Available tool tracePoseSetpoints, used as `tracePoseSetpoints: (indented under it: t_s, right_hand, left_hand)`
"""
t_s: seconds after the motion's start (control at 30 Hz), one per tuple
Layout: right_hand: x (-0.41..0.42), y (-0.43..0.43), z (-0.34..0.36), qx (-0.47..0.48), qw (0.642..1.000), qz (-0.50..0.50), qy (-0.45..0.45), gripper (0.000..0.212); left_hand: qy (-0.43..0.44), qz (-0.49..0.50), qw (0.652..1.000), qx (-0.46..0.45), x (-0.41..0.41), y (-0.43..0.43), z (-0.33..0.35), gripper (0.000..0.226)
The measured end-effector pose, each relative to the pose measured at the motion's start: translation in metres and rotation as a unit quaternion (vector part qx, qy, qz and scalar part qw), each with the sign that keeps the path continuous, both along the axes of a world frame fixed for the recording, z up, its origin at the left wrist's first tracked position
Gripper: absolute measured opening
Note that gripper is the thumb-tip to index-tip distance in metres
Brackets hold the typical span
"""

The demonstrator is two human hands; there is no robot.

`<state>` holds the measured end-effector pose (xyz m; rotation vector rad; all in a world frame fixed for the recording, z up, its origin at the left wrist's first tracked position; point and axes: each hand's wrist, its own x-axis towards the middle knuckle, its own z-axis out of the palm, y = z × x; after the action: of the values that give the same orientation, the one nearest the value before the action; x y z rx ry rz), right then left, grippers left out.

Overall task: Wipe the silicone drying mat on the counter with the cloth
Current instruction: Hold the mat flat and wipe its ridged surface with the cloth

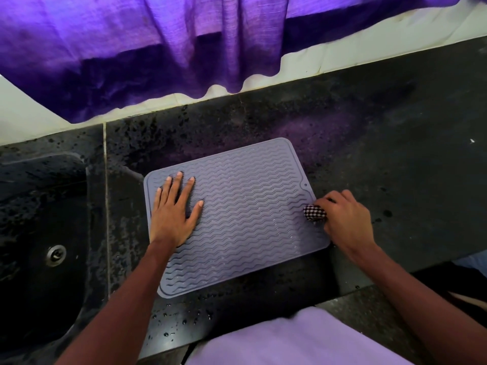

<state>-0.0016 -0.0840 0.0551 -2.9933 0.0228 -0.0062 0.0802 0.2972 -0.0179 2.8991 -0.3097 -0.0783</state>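
With the left hand [172, 214] flat, fingers spread, on the mat [245, 206] and the right hand [345, 217] clutching the cloth [314, 213] at its edge, a stroke may overshoot.

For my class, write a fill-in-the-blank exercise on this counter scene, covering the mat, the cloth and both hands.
1. The left hand lies on the grey drying mat with its palm facing ____.
2. The right hand grips a bunched cloth with a black-and-white ____ pattern.
3. The cloth touches the mat near its ____ edge.
4. Left of the mat, the dark counter holds a ____ with a metal drain.
Missing words: down; checked; right; sink.
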Motion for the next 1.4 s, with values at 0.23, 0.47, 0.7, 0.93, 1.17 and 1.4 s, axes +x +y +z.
tracePoseSetpoints:
  t_s: [0.23,0.47,0.7,0.93,1.17,1.4]
  right_hand:
    - [-0.012,0.089,-0.011,0.090,0.989,0.115,-0.038,0.053]
    - [-0.012,0.062,-0.027,0.030,0.977,0.197,-0.070,0.044]
    - [-0.010,-0.009,-0.010,-0.033,0.995,0.094,-0.018,0.059]
    - [-0.019,0.043,-0.003,0.072,0.996,0.045,-0.031,0.062]
    - [-0.025,0.195,-0.003,0.158,0.945,0.286,0.023,0.045]
    - [-0.019,0.271,-0.006,0.107,0.936,0.332,0.054,0.037]
  left_hand:
    - [0.003,-0.002,1.000,-0.002,0.000,0.003,-0.001,0.069]
    - [0.002,-0.011,1.000,-0.010,0.000,0.005,0.000,0.069]
    - [0.007,-0.007,1.000,-0.017,0.000,0.005,0.002,0.069]
    - [0.034,-0.018,0.999,-0.039,0.001,0.007,0.003,0.073]
    - [0.017,-0.064,0.995,-0.074,-0.013,0.018,-0.002,0.069]
    - [-0.004,-0.093,0.996,-0.004,-0.013,0.025,-0.009,0.066]
